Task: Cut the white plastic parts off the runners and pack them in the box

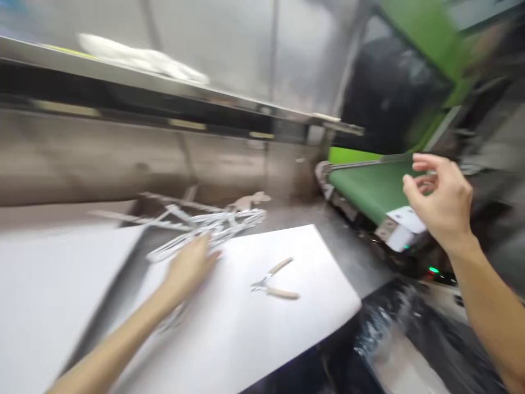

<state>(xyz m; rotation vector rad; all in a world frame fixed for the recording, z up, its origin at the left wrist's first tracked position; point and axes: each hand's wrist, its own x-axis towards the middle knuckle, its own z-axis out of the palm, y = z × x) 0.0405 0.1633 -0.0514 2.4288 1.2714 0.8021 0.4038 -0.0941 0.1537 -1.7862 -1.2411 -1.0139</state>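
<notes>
From where I stood, the white looped bundle [241,221] lay left of the frame's centre, across the upper edge of a white sheet [328,279] on the grey table [344,246]. The left hand [191,268] was at its near side, fingertips against or just over the strands; blur and the back of the hand kept me from telling whether it had closed on any. The right hand [445,200] was up at the right of the frame, fingers loosely curled, thumb apart from them, nothing visible between, in front of a green conveyor belt [365,186].

I judged the bundle light and springy, its thin strands likely to snag on one another and bend rather than break. The sensible hold seemed to be around several strands together near the middle, since one loose end might drag the tangle along. Cutting pliers [279,282] lay on the sheet near the centre, handles spread, touched by neither hand.
</notes>
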